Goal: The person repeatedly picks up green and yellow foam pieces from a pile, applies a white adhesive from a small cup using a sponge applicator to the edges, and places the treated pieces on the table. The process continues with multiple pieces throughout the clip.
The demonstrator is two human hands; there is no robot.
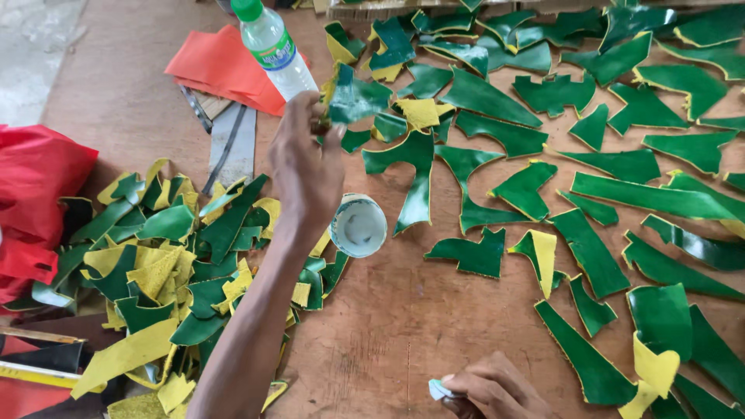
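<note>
On the wooden table (403,326) our left hand (306,167) pinches a green leather piece (353,99), while our right hand (497,388) closes on a small white object (438,389). Many cut pieces lie spread out to the right; a heaped pile (167,264) remains at left. A small white cup (358,225) and a plastic bottle (273,48) crowd our reach.

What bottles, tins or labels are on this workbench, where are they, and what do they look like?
Plastic bottle: top centre-left, lying tilted beside orange sheets; clear, green cap, green-and-blue label band.
Small round tin: mid-table, just right of the left hand; white inside, pale printed side.
No signs or screens.
</note>
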